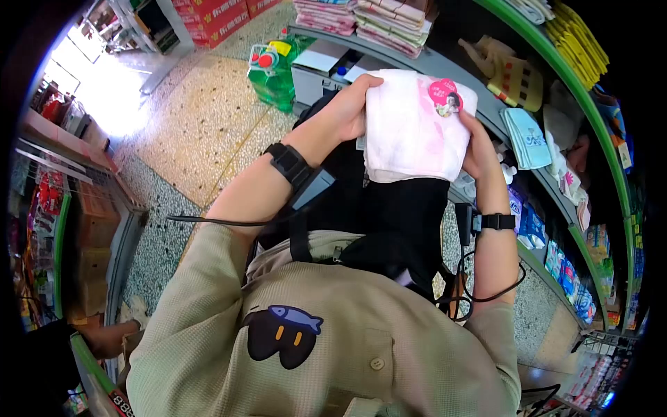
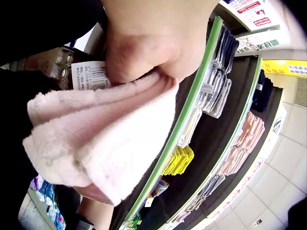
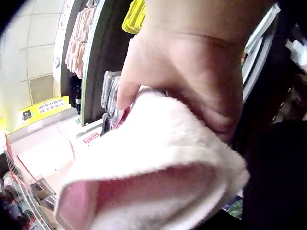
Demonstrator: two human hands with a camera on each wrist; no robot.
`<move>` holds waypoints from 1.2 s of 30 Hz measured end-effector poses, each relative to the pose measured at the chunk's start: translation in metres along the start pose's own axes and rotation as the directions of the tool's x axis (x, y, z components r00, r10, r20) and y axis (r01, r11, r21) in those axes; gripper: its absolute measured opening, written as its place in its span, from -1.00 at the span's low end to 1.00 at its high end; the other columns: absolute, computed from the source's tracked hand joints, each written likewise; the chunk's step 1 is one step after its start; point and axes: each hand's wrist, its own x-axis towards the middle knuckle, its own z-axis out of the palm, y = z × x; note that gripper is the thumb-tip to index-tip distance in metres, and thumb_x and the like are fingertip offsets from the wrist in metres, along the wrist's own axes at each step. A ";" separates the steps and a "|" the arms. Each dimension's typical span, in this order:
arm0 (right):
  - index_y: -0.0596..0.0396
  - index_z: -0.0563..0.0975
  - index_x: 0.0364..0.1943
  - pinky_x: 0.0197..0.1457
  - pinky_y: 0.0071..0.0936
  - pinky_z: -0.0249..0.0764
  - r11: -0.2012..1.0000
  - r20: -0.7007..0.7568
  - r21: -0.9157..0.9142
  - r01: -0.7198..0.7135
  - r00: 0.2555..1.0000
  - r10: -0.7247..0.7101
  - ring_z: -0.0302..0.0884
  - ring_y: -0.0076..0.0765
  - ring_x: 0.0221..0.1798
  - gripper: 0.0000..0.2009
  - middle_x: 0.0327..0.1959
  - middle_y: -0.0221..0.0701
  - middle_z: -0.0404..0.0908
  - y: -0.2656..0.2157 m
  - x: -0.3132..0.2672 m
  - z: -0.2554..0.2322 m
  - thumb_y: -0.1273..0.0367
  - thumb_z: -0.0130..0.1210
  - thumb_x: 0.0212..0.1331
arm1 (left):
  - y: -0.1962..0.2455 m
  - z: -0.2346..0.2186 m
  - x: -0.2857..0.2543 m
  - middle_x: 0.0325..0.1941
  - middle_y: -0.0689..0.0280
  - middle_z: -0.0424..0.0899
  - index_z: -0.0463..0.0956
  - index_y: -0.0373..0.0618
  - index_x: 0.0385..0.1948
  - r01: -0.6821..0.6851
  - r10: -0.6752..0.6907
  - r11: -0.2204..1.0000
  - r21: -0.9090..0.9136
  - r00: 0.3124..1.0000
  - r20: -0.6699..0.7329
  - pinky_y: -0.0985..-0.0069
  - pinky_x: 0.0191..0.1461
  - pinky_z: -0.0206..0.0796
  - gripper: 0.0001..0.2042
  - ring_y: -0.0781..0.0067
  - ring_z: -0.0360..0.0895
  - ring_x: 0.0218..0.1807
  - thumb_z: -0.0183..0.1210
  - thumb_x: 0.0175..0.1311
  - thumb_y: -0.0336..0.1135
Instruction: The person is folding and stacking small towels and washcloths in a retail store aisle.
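A folded white and pale pink towel (image 1: 410, 139) with a round pink label (image 1: 446, 97) is held up in front of the body, above the dark-clothed lap. My left hand (image 1: 349, 110) grips its left edge, thumb on top. On the opposite side my right hand (image 1: 479, 149) holds the right edge, its fingers partly hidden by the cloth. The left wrist view shows the towel (image 2: 110, 139) hanging in folds, with a white barcode tag (image 2: 90, 75) beside the hand. In the right wrist view, the towel's folded layers (image 3: 163, 139) open toward the camera, pink inside.
Curved shelving with a green edge (image 1: 611, 118) runs along the right. It carries a light blue towel (image 1: 526, 139), yellow towels (image 1: 578, 42) and packaged goods (image 1: 566, 271). Stacked towels (image 1: 392, 24) lie at the front. Green jugs (image 1: 274, 80) and red boxes (image 1: 212, 21) stand on the speckled floor.
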 end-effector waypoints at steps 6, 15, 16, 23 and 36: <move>0.35 0.31 0.08 0.07 -0.41 0.44 0.954 0.019 -0.290 -0.075 0.996 0.084 0.53 -0.26 -0.03 -0.46 -0.05 -0.16 0.52 0.010 0.007 -0.046 0.38 0.16 -0.01 | -0.011 -0.017 0.026 0.18 0.01 0.34 0.10 -0.38 0.17 0.022 -0.024 0.997 -0.077 0.999 -0.025 0.28 0.29 0.18 -0.53 0.17 0.35 0.19 -0.17 0.28 -0.27; 0.17 0.38 -0.03 -0.26 -0.55 0.45 0.936 -0.461 -0.331 -0.123 0.886 -0.047 0.50 -0.42 -0.24 -0.50 -0.25 -0.36 0.51 0.010 0.022 -0.115 0.25 0.28 -0.05 | -0.069 -0.025 0.026 0.11 -0.12 0.31 -0.23 -0.39 0.25 0.459 -0.397 0.868 0.188 0.870 -0.291 0.24 0.05 0.47 -0.34 0.07 0.50 0.01 0.00 0.20 -0.48; 0.17 0.37 -0.03 -0.25 -0.53 0.45 0.925 -0.489 -0.353 -0.138 0.870 -0.057 0.49 -0.41 -0.23 -0.48 -0.24 -0.36 0.51 0.015 0.018 -0.114 0.24 0.29 -0.06 | -0.076 -0.038 0.025 0.09 -0.04 0.37 -0.16 -0.36 0.25 0.475 -0.413 0.841 0.257 0.872 -0.262 0.26 0.06 0.46 -0.31 0.14 0.50 0.03 0.10 0.17 -0.41; 0.09 0.46 -0.39 -0.57 -0.68 0.26 0.829 -0.438 -0.549 -0.106 0.881 -0.178 0.38 -0.62 -0.59 -0.77 -0.58 -0.51 0.47 0.026 -0.027 -0.097 0.23 0.19 0.09 | -0.062 -0.064 0.021 -0.09 0.27 0.52 0.31 -0.24 0.07 0.434 -0.530 0.654 0.620 0.847 -0.033 0.56 -0.12 0.36 -0.48 0.50 0.46 -0.14 0.25 0.04 -0.31; 0.25 0.50 -0.15 -0.25 -0.55 0.54 0.990 -0.485 0.002 -0.144 0.865 0.127 0.58 -0.45 -0.29 -0.76 -0.29 -0.35 0.60 0.038 -0.024 -0.069 0.37 0.04 0.16 | -0.083 -0.049 0.073 -0.10 0.21 0.55 0.32 -0.34 0.01 0.507 -0.401 0.741 0.441 0.860 -0.315 0.54 -0.04 0.37 -0.53 0.49 0.52 -0.16 0.22 0.12 -0.26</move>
